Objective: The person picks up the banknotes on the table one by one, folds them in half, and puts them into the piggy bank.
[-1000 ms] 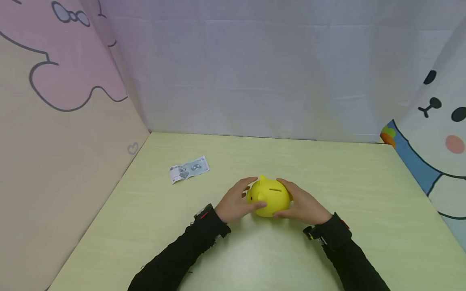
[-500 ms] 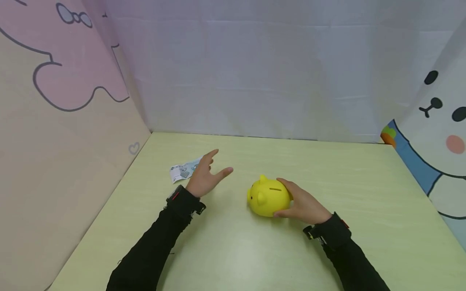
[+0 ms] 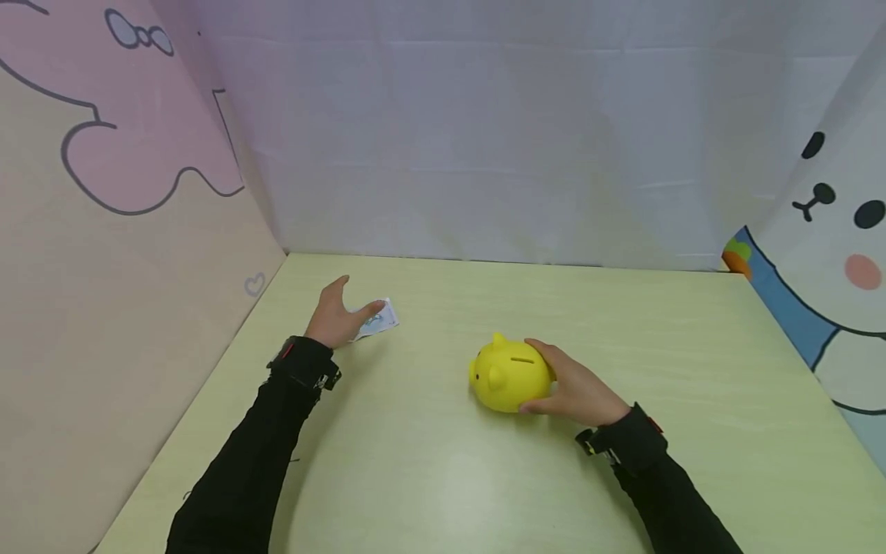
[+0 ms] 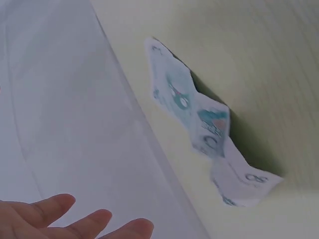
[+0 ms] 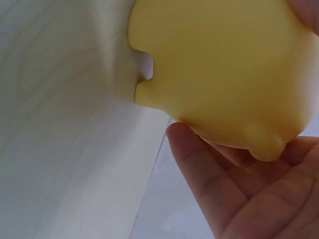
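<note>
A yellow piggy bank (image 3: 511, 378) stands on the table, its coin slot facing up and its snout to the left. My right hand (image 3: 573, 391) grips its rear end, thumb on the near side and fingers on the far side. In the right wrist view the piggy bank (image 5: 224, 64) fills the upper part, with a foot against the tabletop. My left hand (image 3: 334, 317) is over a creased banknote (image 3: 377, 318), fingers spread and thumb apart, partly covering it. The left wrist view has the whole banknote (image 4: 209, 124) lying folded in zigzags, away from the fingertips (image 4: 138, 227).
The pale wooden table (image 3: 443, 477) meets a white cloth backdrop (image 3: 450, 154) at its far edge. A printed panel (image 3: 138, 308) borders the left side, another with a cartoon face (image 3: 824, 254) the right.
My left hand has let go of the piggy bank and moved left to the banknote. The right hand has stayed on the piggy bank, which has not moved.
</note>
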A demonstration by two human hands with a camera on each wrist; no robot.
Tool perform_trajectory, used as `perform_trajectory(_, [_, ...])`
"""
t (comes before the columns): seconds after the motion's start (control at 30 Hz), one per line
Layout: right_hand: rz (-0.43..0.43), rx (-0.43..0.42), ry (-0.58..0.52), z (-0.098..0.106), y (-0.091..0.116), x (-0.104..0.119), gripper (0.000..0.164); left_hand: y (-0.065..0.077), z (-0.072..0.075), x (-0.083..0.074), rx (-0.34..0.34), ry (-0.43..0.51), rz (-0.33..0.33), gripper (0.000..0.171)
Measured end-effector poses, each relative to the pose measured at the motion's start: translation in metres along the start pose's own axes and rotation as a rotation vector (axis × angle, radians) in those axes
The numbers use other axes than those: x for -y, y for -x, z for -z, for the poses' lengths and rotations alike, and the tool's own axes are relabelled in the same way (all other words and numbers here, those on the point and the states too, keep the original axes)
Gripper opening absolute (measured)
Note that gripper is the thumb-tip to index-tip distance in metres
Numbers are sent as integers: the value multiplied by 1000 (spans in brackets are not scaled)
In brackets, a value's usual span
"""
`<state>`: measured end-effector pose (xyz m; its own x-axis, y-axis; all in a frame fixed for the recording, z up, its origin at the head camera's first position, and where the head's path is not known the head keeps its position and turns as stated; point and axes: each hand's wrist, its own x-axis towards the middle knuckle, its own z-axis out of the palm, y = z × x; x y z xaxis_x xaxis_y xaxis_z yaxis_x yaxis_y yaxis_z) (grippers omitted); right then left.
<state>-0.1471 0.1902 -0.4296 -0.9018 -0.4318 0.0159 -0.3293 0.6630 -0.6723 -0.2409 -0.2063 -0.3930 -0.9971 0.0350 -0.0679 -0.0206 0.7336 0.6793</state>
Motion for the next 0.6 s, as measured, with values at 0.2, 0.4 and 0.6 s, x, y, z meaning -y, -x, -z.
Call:
perform_trajectory(0.2, [-6,-2,-5,0,1,2,101,-14,11,27,39,-69,88,109])
perform_trajectory(0.4, [-13,-1,-6,0,1,5,101,-20,13,42,124,-124,133,112])
perform_trajectory(0.6, [-17,0,-16,1,2,7,101,-32,9,64,208,-199,167,107])
